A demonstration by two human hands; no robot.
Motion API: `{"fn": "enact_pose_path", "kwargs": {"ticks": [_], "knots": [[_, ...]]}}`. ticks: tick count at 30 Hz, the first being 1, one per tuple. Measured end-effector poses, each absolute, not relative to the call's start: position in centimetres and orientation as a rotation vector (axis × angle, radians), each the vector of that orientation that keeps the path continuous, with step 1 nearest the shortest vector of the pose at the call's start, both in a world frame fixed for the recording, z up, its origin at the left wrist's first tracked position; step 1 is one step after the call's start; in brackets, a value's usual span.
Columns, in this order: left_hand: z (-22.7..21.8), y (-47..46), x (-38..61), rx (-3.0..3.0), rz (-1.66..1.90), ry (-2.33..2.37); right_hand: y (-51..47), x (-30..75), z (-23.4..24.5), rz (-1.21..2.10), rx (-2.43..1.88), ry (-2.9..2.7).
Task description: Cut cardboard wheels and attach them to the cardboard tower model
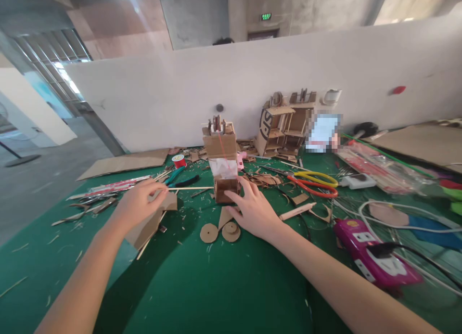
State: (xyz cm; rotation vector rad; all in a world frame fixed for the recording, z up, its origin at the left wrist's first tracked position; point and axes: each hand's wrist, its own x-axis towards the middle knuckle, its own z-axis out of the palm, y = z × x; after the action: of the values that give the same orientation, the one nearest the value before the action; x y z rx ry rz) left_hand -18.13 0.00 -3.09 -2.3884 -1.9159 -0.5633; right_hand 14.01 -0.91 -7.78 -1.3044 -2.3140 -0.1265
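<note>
A small cardboard tower (pixel 221 156) with a clear plastic strip and a red thread stands on the green table (pixel 216 286). My right hand (pixel 252 210) rests at its base, fingers spread and touching the lower right corner. My left hand (pixel 139 203) is to the left, fingers pinched on the end of a thin wooden stick (pixel 191 188) that lies toward the tower. Under that hand lie flat cardboard pieces (pixel 149 225). Two cardboard discs (pixel 220 232) lie in front of the tower.
Teal-handled pliers (pixel 178 176), a red thread spool (pixel 178 161) and metal tools (pixel 94 205) lie at the left. Yellow and red scissors (pixel 314 183), a pink power strip (pixel 375 257), white cables and a cardboard shelf model (pixel 285 127) are on the right. A white wall stands behind.
</note>
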Motion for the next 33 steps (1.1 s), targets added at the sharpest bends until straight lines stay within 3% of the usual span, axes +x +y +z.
{"fn": "enact_pose_path", "kwargs": {"ticks": [12,33], "knots": [[-2.9,-0.8,-15.3,-2.616,-0.570,-1.783,0.9,15.4,-8.4,-0.058,-1.552,-2.195],[-3.0,-1.1,-14.8,-2.600,-0.494,-1.747,-0.3,14.8,-7.9,-0.197,-1.330,-2.132]]}}
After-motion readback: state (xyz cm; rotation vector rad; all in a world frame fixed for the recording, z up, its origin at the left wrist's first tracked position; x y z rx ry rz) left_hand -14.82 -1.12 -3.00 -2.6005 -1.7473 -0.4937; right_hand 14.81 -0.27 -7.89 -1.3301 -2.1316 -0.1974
